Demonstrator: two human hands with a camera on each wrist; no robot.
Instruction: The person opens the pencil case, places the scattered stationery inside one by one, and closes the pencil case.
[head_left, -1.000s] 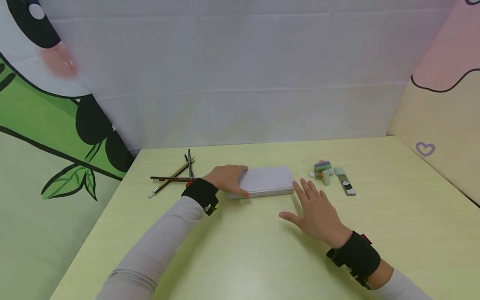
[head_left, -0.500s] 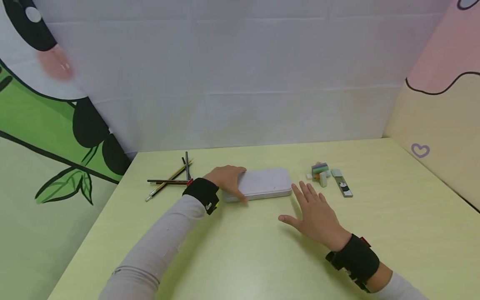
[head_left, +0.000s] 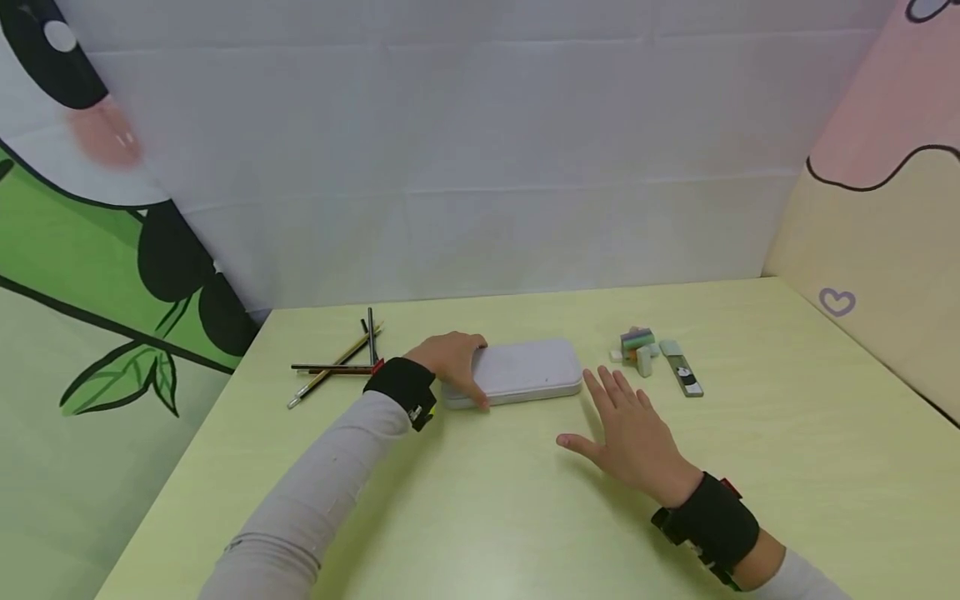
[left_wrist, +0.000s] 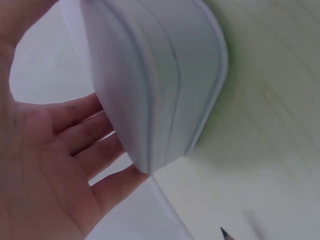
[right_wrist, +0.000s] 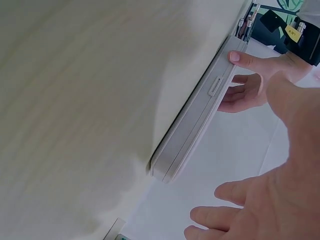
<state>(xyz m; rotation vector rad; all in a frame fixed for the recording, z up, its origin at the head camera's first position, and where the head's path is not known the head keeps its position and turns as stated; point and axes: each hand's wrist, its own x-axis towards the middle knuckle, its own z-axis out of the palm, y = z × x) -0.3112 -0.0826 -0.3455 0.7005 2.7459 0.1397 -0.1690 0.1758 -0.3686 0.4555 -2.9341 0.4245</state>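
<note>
A flat white pencil case with rounded corners lies on the table in the head view. My left hand holds its left end, thumb at the front edge and fingers at the back. In the left wrist view, the fingers reach along the case's broad face. The right wrist view shows the lid seam and a small latch on the long side, with the left thumb on that side. My right hand hovers near the case's right front corner, fingers spread and holding nothing.
Several pencils lie crossed left of the case, close to the left wrist. On the right are a small pile of erasers and a narrow grey case with a light green end. A white cloth hangs behind the table's back edge.
The head view shifts slightly, so the scene sits a little lower and further left. My left hand stays on the case's left end; my right hand keeps its pose beside it.
</note>
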